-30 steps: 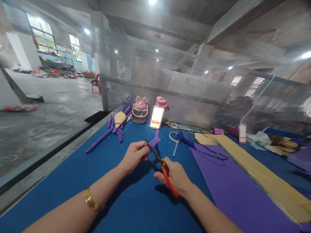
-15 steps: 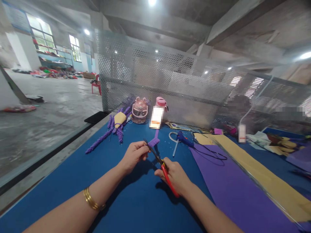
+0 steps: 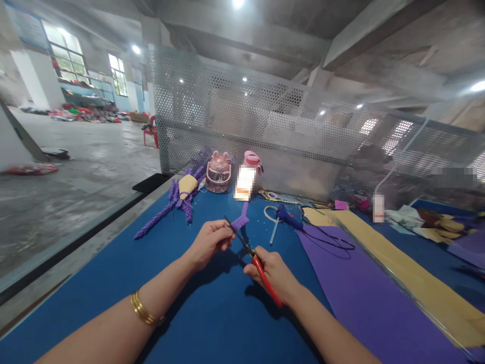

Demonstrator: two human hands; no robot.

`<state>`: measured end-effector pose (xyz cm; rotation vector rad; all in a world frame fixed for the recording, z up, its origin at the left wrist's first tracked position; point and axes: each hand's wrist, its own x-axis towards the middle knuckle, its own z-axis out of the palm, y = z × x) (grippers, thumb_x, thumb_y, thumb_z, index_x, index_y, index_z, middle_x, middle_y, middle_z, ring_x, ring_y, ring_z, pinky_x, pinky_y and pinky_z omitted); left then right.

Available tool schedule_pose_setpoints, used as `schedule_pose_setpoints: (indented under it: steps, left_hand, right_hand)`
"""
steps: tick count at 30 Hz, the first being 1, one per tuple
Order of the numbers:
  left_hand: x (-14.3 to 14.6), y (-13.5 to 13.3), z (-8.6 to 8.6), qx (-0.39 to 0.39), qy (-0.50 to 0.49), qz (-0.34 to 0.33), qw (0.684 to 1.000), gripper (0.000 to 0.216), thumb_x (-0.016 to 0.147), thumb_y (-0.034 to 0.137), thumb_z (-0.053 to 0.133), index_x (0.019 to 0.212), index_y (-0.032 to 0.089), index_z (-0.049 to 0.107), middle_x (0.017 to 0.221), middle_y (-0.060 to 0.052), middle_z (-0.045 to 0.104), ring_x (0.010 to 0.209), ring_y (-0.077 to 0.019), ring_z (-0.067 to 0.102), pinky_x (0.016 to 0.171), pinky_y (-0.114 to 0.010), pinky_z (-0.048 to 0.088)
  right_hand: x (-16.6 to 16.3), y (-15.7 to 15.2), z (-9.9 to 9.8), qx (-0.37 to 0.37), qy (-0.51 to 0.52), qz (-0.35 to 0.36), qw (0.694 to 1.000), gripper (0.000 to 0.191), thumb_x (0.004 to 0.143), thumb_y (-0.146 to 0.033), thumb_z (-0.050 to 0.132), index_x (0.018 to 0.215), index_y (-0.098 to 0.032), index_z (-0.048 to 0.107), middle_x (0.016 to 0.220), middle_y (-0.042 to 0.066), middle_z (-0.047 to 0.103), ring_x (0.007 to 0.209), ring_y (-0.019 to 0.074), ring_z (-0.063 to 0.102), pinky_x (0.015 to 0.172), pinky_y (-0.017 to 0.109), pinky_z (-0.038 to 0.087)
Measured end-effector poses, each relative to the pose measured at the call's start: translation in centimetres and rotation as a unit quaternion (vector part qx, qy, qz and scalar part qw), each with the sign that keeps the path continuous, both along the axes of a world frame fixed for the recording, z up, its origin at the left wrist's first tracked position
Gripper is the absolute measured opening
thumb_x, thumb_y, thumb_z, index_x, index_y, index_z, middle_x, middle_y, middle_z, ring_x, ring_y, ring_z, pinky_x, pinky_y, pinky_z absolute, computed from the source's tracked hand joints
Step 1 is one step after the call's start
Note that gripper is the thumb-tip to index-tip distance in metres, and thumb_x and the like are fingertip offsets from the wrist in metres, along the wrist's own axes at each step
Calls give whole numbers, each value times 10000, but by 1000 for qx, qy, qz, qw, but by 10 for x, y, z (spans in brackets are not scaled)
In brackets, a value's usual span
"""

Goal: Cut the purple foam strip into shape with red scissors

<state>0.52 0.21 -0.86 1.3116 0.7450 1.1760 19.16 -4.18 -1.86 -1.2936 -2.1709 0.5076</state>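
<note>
My left hand [image 3: 212, 241] pinches one end of a small purple strip [image 3: 240, 222] with a fringed edge. In my right hand [image 3: 273, 270] is a pair of scissors [image 3: 264, 279] with red handles and dark blades. The blades point up and left, and lie across the strip close to my left fingertips. A narrower purple piece [image 3: 245, 208] runs from behind the strip toward the back of the table. Whether the blades are fully closed is hard to make out.
Behind my hands are a bundle of braided purple flowers [image 3: 186, 194], a pink clear-fronted container [image 3: 219, 172] and a pink bottle [image 3: 251, 160]. A blue glue gun [image 3: 288, 218] with its cord lies right of centre. Purple sheet [image 3: 352, 283] and tan sheet [image 3: 401, 268] cover the right side.
Almost nothing differs. The scissor handles have shifted very slightly right with my right hand; my left hand keeps its place on the strip.
</note>
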Motion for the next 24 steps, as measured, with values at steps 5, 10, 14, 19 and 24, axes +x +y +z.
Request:
schedule_pose_setpoints:
  steps: [5, 10, 14, 19, 24]
  left_hand:
    - [-1, -1, 0, 2, -20, -17, 1000, 188, 726, 259, 554, 566, 160, 561, 389, 39, 473, 430, -88, 408, 508, -223, 331]
    - [0, -2, 3, -7, 2, -14, 1000, 204, 731, 291, 553, 579, 157, 578, 391, 35, 465, 426, -88, 404, 491, -222, 320]
    - [0, -1, 2, 7, 14, -5, 1000, 218, 738, 307, 557, 583, 155, 581, 404, 26, 475, 404, -85, 382, 446, -221, 271]
    - [0, 0, 0, 21, 27, 3, 999, 217, 751, 306, 549, 600, 154, 579, 417, 32, 481, 396, -72, 379, 435, -211, 256]
    - [0, -1, 2, 38, 44, 10, 998, 221, 756, 294, 546, 600, 140, 575, 449, 33, 502, 391, -59, 392, 438, -204, 261]
  right_hand:
    - [4, 1, 3, -45, 61, 60, 995, 559, 784, -747, 343, 635, -208, 337, 566, -63, 317, 532, 90, 253, 465, 213, 231]
    - [8, 0, 7, -97, 87, 83, 988, 598, 760, -788, 295, 664, -201, 355, 619, -51, 321, 544, 89, 277, 466, 207, 242]
    - [7, -1, 10, -115, 106, 90, 984, 626, 733, -799, 316, 700, -184, 430, 601, -49, 343, 530, 91, 292, 455, 205, 248]
    - [5, -2, 13, -104, 106, 92, 985, 568, 740, -737, 394, 702, -174, 458, 597, -48, 363, 530, 92, 301, 465, 212, 258]
    - [6, 0, 9, -93, 90, 82, 988, 541, 757, -715, 398, 699, -179, 438, 598, -52, 360, 538, 91, 295, 471, 212, 254]
